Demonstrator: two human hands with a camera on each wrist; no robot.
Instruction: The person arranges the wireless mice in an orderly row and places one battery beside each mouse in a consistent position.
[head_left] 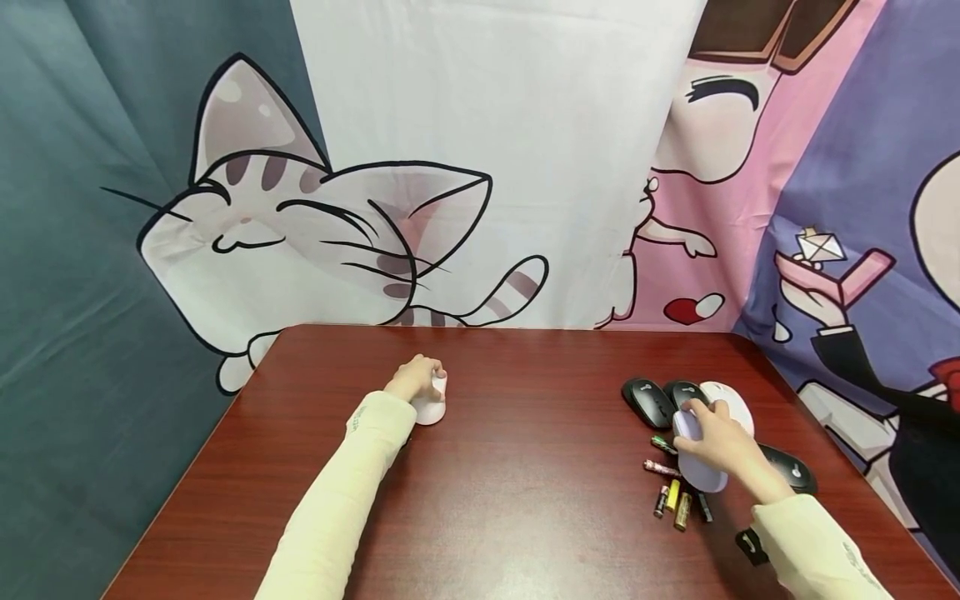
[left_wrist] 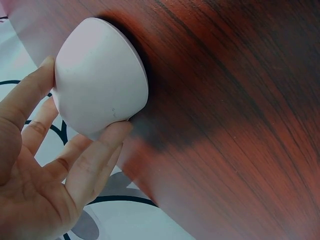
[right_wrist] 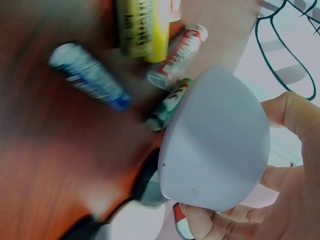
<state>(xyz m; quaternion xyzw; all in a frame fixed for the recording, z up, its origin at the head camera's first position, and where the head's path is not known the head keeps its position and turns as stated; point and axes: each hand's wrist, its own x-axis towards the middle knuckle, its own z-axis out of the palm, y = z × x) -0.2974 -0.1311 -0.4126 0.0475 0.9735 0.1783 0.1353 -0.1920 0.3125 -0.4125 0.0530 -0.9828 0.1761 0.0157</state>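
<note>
At the left of the table, my left hand (head_left: 415, 379) grips a white computer mouse (head_left: 429, 408) by its sides. In the left wrist view, thumb and fingers press against opposite edges of the white mouse (left_wrist: 102, 75), whose smooth back faces the camera. On the right side, my right hand (head_left: 720, 437) holds a pale lilac mouse (head_left: 702, 471) over the batteries. Fingers and thumb pinch the lilac mouse (right_wrist: 215, 140) in the right wrist view. Close beside it there lie a green battery (right_wrist: 167, 106), a red-and-white battery (right_wrist: 180, 57) and a blue battery (right_wrist: 90, 75).
Beyond my right hand are two black mice, one the left black mouse (head_left: 648, 403), and a white mouse (head_left: 733, 406). Another black mouse (head_left: 789, 469) lies right of the wrist. Several batteries, among them a gold battery (head_left: 682, 511), lie nearer. A black object (head_left: 750, 547) shows beside the right sleeve.
</note>
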